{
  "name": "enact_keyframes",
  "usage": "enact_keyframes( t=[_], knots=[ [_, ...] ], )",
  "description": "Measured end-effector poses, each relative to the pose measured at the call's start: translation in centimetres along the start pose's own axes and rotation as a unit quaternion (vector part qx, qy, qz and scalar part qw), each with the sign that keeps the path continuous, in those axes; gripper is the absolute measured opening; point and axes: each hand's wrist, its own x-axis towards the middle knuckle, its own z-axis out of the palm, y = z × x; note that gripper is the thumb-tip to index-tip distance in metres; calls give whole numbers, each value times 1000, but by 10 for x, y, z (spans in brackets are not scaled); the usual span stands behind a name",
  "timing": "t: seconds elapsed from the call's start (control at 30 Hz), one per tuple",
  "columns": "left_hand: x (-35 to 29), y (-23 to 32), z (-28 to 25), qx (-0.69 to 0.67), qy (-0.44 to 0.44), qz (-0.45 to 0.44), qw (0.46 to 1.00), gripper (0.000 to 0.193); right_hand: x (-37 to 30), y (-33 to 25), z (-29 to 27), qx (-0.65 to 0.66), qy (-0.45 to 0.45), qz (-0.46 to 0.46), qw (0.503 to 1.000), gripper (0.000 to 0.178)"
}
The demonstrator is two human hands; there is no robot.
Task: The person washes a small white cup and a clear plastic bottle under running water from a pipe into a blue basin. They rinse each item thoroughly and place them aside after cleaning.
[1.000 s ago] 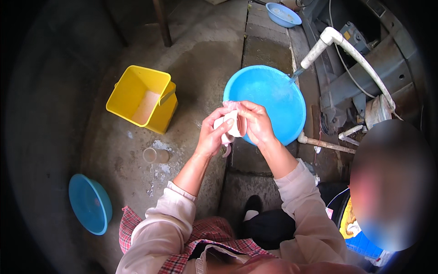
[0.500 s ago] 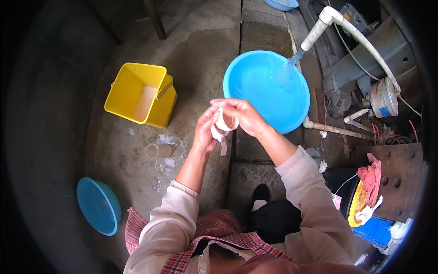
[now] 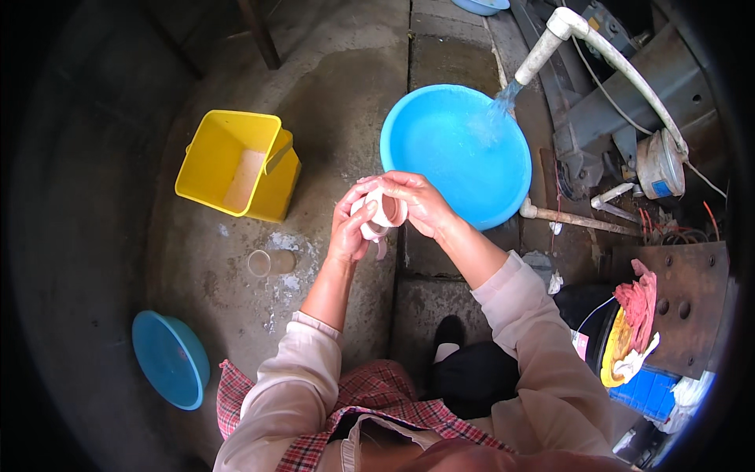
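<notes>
1 pale pink thing [image 3: 391, 206] is up in the air btwn 2 hands, above the floor [image 3: 346, 94]. It's round & hollow, w/ 2 ring-like parts, one by the other, and 1 short strip [image 3: 381, 250] hanging down. Can't tell what it is.

L hand [image 3: 349, 228]: grip is part closed, holding the thing from the left, thumb on its side. R hand [image 3: 417, 204]: grip is part closed too, holding the top & right side w/ bent fingers. Both hands are v. close, at the top of the thing.

Basins: 3. 1 big blue basin [image 3: 399, 130] is just past the R hand, w/ water in it; 1 white pipe [image 3: 539, 59] pours more in. 1 darker blue basin [image 3: 189, 350] is low on the left. 1 pale blue basin [image 3: 481, 8] is at the top, cut off.

Also 1 yellow bucket [image 3: 275, 193] & 1 clear cup [image 3: 275, 262], both on the floor, left of the hands. 1 red-pink cloth [image 3: 638, 303] is far off, right side.
</notes>
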Motion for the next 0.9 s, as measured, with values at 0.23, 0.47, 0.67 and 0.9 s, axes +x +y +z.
enact_keyframes(
  t=[0.23, 0.47, 0.67, 0.9],
  knots=[
    [8, 7, -5, -136, 49, -45, 988, 42, -6, 11, -12, 76, -84, -23, 993, 56],
    [9, 9, 5, -10, 57, -42, 997, 38, -15, 23, 3, -132, -28, -131, 982, 81],
    [7, 10, -1, -126, 45, -92, 987, 40, -14, 8, -3, -69, -87, -72, 991, 73],
    [6, 6, -1, -146, 69, -143, 976, 39, -16, 3, 3, -111, -70, -88, 988, 54]
  ],
)
